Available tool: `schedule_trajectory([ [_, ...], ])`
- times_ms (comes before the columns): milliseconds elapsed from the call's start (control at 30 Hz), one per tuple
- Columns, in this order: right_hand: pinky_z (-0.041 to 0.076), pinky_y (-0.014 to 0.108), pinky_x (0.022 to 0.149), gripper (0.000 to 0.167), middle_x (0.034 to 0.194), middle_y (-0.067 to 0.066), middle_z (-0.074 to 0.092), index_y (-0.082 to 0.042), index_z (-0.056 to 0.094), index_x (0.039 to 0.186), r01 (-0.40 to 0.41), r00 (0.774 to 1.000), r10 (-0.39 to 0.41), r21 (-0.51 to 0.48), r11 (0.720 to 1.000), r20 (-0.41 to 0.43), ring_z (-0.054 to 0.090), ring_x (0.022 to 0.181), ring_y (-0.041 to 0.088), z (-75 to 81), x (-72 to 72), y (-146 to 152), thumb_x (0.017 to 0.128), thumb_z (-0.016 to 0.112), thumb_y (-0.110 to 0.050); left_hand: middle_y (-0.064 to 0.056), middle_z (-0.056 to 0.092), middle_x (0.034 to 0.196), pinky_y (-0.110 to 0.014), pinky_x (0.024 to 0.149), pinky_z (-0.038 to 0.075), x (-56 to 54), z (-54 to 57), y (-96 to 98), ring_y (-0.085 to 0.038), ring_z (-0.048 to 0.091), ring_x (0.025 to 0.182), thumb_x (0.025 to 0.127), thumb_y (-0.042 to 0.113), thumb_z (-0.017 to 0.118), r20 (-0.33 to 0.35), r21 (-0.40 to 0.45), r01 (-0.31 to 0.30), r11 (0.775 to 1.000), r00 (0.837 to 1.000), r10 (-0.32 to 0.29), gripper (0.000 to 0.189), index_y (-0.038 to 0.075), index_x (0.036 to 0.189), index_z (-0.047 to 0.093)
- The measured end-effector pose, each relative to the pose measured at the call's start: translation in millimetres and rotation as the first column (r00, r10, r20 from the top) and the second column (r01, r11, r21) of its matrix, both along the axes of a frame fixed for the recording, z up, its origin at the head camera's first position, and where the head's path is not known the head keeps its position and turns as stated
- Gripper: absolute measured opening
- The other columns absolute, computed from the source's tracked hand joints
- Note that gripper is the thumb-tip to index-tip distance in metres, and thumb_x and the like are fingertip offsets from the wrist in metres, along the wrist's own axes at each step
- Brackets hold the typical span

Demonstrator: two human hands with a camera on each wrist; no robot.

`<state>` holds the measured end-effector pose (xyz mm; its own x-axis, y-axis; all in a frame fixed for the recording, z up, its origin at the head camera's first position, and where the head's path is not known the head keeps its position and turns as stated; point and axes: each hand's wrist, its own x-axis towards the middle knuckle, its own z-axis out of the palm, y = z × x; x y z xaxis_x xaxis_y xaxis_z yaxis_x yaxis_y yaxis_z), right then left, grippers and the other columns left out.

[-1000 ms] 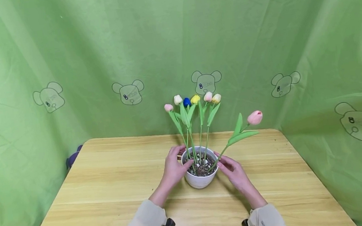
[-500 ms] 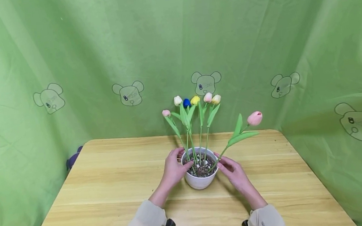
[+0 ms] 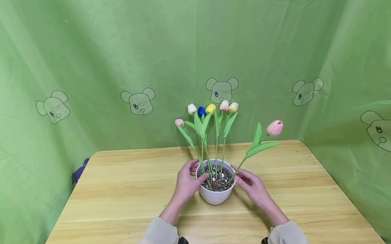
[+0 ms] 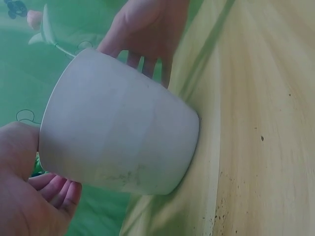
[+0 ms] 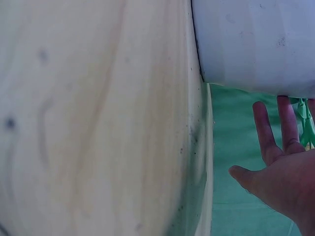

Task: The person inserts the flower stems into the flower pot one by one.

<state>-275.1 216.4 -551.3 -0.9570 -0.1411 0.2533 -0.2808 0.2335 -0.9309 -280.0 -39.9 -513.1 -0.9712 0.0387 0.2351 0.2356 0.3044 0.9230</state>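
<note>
A white pot (image 3: 217, 197) of speckled soil stands on the wooden table with several artificial tulips in it. My left hand (image 3: 186, 181) grips its left wall, thumb over the rim beside the stems and fingers outside. That thumb overlaps the stem of the pink tulip (image 3: 179, 122) leaning left. On the other side, my right hand (image 3: 253, 187) rests against the pot, its fingers straight in the right wrist view. The stem of the larger pink tulip (image 3: 274, 127), leaning far right, passes by the parted right thumb and index finger. White, blue, yellow and pale tulips stand between.
The wooden table (image 3: 119, 208) has rounded far corners. Green cloth (image 3: 160, 54) printed with bear heads encloses its back and sides. Dark crumbs (image 4: 262, 138) lie scattered on the wood in the left wrist view.
The pink tulip on the left has tilted further left and down, mostly in the first half second. Both hands and the pot have stayed nearly in place.
</note>
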Motion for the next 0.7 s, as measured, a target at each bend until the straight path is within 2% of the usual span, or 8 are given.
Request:
schedule_trajectory([
  [167,0.050,0.012,0.098,0.044,0.128,0.026,0.067,-0.003,0.057,0.145,0.006,1.000,-0.006,0.016,1.000,0.009,0.063,0.107,-0.004,0.9,0.2,0.4,0.103,0.064,-0.014,-0.013,0.068,0.119,-0.034,0.095,0.061,3.1,0.1,-5.2,-0.025,0.066,0.106,0.087,0.017,0.084,0.013,0.023,0.038,0.999,0.999,-0.038,0.062,0.001,0.140,0.056],
  [500,0.050,0.011,0.098,0.043,0.128,0.027,0.067,-0.002,0.058,0.143,0.012,1.000,-0.012,0.020,1.000,-0.008,0.062,0.107,-0.005,-0.2,-0.8,0.3,0.102,0.065,-0.012,-0.019,0.066,0.126,-0.044,0.099,0.060,14.4,-4.0,-18.7,-0.033,0.064,0.114,0.093,0.016,0.077,-0.023,0.053,0.122,0.991,0.992,-0.121,0.054,-0.003,0.139,0.057],
  [700,0.049,0.010,0.100,0.044,0.131,0.026,0.067,-0.003,0.058,0.144,0.009,1.000,-0.009,0.017,1.000,-0.005,0.062,0.109,-0.006,1.1,1.0,0.2,0.102,0.065,-0.013,-0.018,0.063,0.131,-0.039,0.100,0.060,18.3,-7.9,-22.6,-0.033,0.064,0.118,0.095,0.012,0.075,-0.026,0.058,0.160,0.985,0.987,-0.159,0.053,-0.001,0.142,0.055],
])
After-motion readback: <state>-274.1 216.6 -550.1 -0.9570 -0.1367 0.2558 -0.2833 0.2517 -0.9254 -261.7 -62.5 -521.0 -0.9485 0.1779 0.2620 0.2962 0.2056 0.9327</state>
